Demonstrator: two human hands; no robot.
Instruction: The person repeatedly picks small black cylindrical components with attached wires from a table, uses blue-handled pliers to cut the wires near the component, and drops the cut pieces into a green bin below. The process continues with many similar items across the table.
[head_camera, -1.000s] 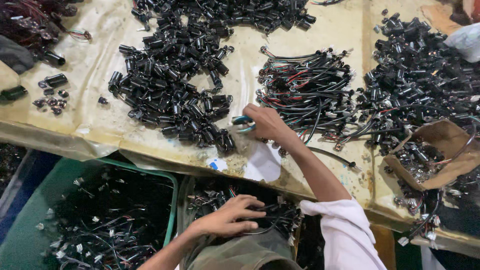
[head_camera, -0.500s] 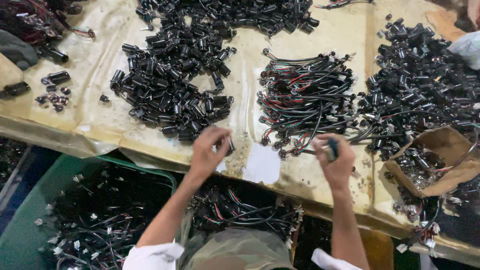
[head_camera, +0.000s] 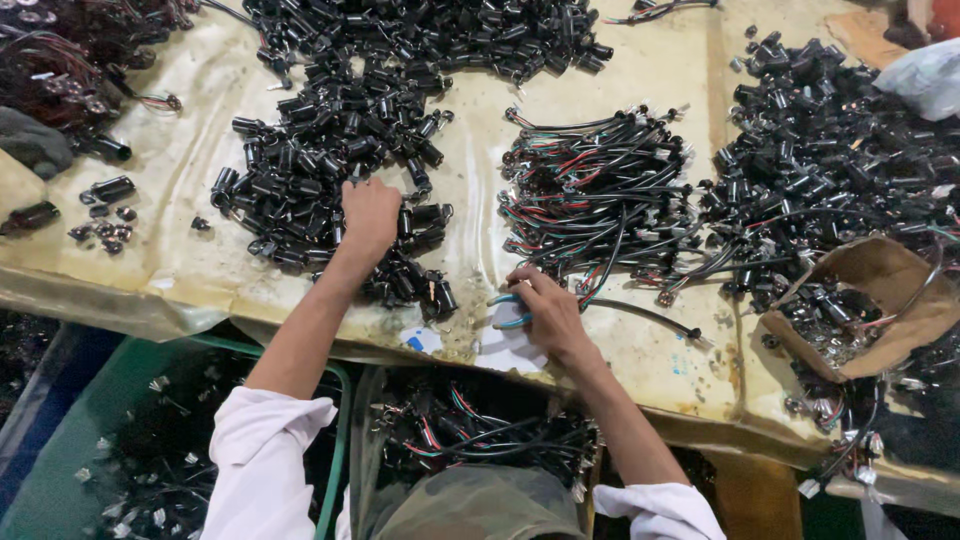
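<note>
Left hand (head_camera: 370, 215): yours, fingers curled into the caps (head_camera: 330, 160), grip unclear.
Right hand (head_camera: 545, 310): holding blue-handled pliers (head_camera: 505, 310) near table edge (head_camera: 200, 300).
Wire bundles (head_camera: 590, 195): one heap.
Cap heaps: three.
Room: bare strip between heaps.

A bare strip of bench (head_camera: 478, 175) runs between the heap of black cylinders (head_camera: 330, 160) and the wire bundle (head_camera: 590, 195) — passable. Bare cover also lies left of the heap. To the right, the connector pile (head_camera: 830, 170) and cardboard box (head_camera: 870, 300) crowd the surface — little room.

The left hand (head_camera: 370, 215) rests on black cylinders (head_camera: 330, 150); the right hand (head_camera: 545, 310) grips a blue-handled tool (head_camera: 505, 310).
</note>
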